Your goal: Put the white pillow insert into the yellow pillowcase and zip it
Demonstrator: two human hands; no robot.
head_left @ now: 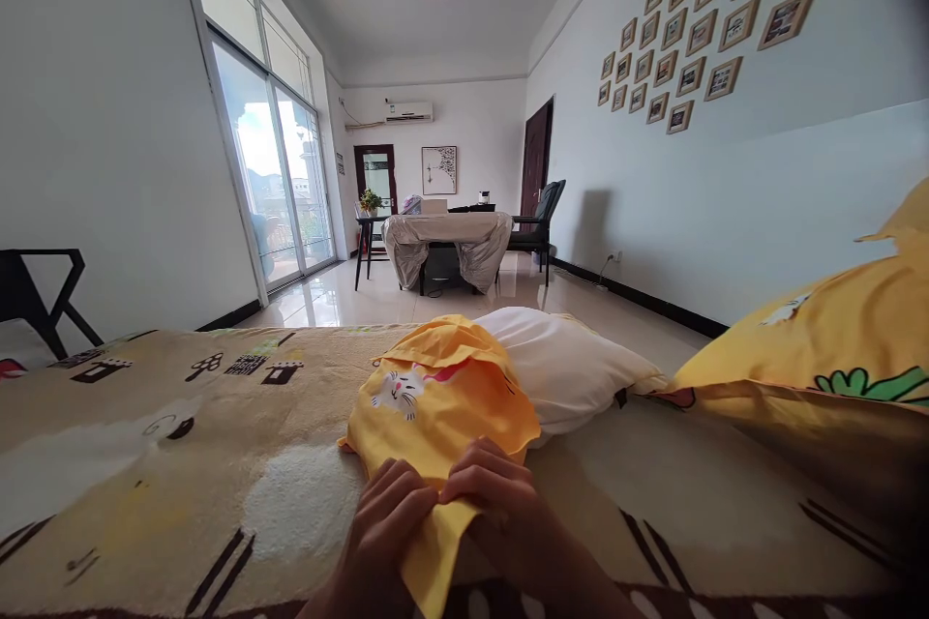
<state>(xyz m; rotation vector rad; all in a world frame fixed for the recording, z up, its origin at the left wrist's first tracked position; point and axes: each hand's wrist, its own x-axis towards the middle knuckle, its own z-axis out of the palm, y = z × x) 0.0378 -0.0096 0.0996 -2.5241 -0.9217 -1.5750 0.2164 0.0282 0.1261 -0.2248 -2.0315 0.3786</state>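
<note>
Fingers of the left hand (388,517) and the right hand (500,493) are bent over and closed on a soft, yellow fabric piece with a white animal-face print (457,421). The cloth is gripped from both sides, the knuckles uppermost and the two hands almost meeting at the middle. The undersides of the grip are hidden; how many layers are pinched cannot be told.

From between the hands, a narrow flap of the cloth is hung toward the wearer. Beyond them, the bulk is bunched and raised, with loose folds at its far end. Whether anything is enclosed cannot be told.

Judgement on handling: tension should be matched between the hands, since a stronger pull from one would probably skew the print. The edge is best pinched near the fingertips, with slack worked outward in short moves. Thin cloth of this kind may slip or crease if hauled in one go.

The yellow piece is supported on a bed with a beige, patterned fleece blanket (290,416). Just beyond, to its right, a plump white pillow (573,363) is placed, touching or nearly so. Farther right, a yellow fabric item with a green leaf print (813,338) is seen, untouched by either hand.
</note>
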